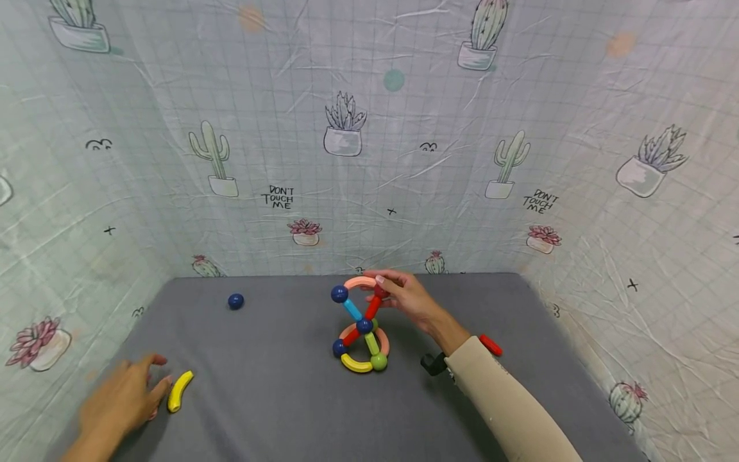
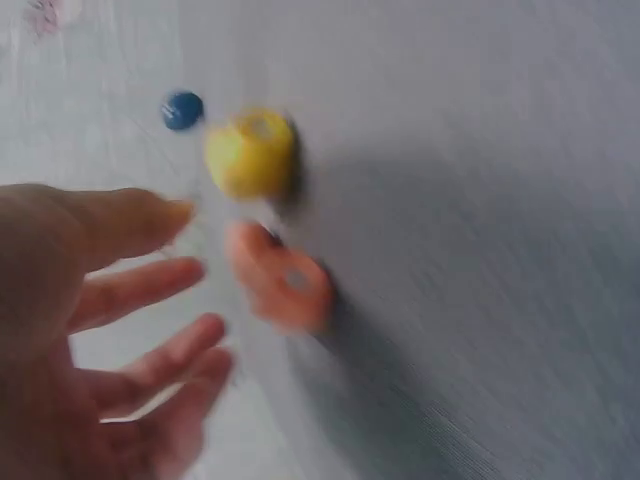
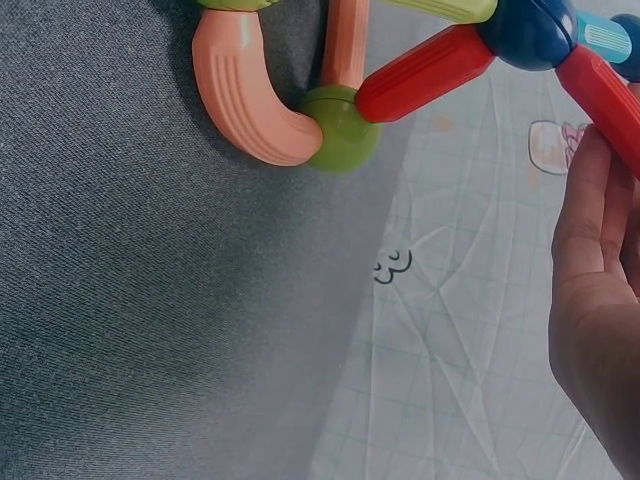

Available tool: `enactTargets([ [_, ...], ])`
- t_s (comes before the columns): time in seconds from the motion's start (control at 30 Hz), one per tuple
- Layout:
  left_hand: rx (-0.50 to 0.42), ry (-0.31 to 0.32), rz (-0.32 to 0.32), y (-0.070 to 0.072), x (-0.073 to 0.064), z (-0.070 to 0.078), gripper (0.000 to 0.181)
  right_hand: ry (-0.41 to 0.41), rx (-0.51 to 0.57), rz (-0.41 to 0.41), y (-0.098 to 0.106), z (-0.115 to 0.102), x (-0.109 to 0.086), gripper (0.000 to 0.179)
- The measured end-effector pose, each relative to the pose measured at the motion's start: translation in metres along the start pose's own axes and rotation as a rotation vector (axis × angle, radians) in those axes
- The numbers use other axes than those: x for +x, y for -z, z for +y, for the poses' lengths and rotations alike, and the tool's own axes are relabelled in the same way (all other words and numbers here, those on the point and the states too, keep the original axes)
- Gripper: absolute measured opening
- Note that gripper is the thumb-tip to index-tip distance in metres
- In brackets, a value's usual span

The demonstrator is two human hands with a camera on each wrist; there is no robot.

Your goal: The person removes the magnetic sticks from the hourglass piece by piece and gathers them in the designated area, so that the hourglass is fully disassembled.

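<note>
A toy structure of magnetic-looking rods and balls (image 1: 364, 325) stands on the grey cloth, with curved peach and yellow rods at its base. My right hand (image 1: 407, 298) holds it at the upper right, thumb and fingers about the red ball and red rod. In the right wrist view, the fingers lie along a red rod (image 3: 605, 95). My left hand (image 1: 124, 398) is apart from everything, fingers spread, just left of a curved yellow rod (image 1: 180, 391). In the left wrist view, a curved orange rod (image 2: 285, 285) lies beside the yellow one; the hand hides it from the head camera.
A loose blue ball (image 1: 235, 301) lies at the back left of the grey cloth (image 1: 277, 410). A red rod (image 1: 491, 345) lies to the right, beyond the right forearm. Patterned cloth walls (image 1: 369, 192) stand at the back and both sides.
</note>
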State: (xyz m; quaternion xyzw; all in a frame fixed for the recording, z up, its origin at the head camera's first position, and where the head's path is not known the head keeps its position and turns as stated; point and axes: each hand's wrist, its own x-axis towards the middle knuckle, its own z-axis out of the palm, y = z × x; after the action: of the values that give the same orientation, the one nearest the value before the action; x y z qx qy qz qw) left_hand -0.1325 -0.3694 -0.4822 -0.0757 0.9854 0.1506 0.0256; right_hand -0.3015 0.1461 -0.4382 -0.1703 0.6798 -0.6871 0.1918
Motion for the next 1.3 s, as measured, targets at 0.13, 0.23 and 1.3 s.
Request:
enactTargets([
  [0.13,-0.008,-0.106,0.26,0.008,0.0,0.039,0.039,0.0,-0.002,0.006,0.001,0.001,-0.001,0.043],
  [0.23,-0.068,-0.196,0.387,0.011,0.001,0.075,0.031,0.004,-0.007,0.012,0.001,0.002,-0.001,0.043],
  [1.3,-0.568,-0.413,0.285,-0.038,0.075,0.295,0.03,0.044,-0.045,0.054,-0.007,0.003,0.0,0.04],
])
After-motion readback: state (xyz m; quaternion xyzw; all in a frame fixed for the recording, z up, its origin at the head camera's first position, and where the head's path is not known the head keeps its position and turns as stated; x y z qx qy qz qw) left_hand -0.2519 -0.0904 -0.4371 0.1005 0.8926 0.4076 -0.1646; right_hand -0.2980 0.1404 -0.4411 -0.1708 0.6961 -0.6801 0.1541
